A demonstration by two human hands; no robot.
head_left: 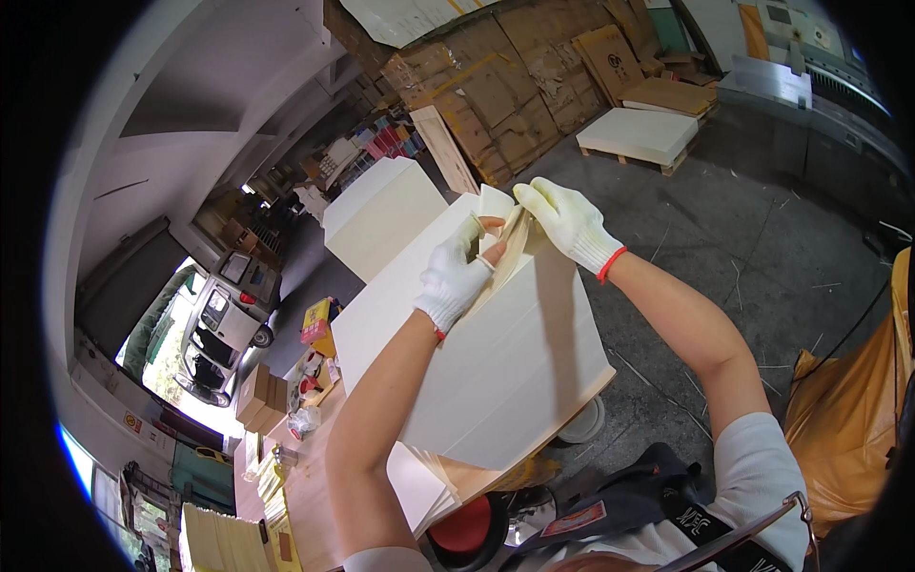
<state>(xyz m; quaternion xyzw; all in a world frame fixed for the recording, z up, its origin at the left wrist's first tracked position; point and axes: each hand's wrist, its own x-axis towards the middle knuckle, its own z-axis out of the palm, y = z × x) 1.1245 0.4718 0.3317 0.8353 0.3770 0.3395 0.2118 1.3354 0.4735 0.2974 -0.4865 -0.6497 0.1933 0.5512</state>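
A tall stack of white paper sheets stands in front of me. At its far upper edge several sheets are lifted and bent into a fan, their cream edges showing. My left hand, in a white glove with bare thumb and finger tips, is closed at the left side of these sheets. On their right, my right hand, in a white glove with a red cuff, grips them, its thumb along the top. The right fingers behind the paper are partly hidden.
Another white paper stack stands beyond, at the left. A pallet of white sheets sits on the floor at the far right. A wooden table holds boxes and small items at left. Orange sheeting hangs at right; a red-topped stool is near me.
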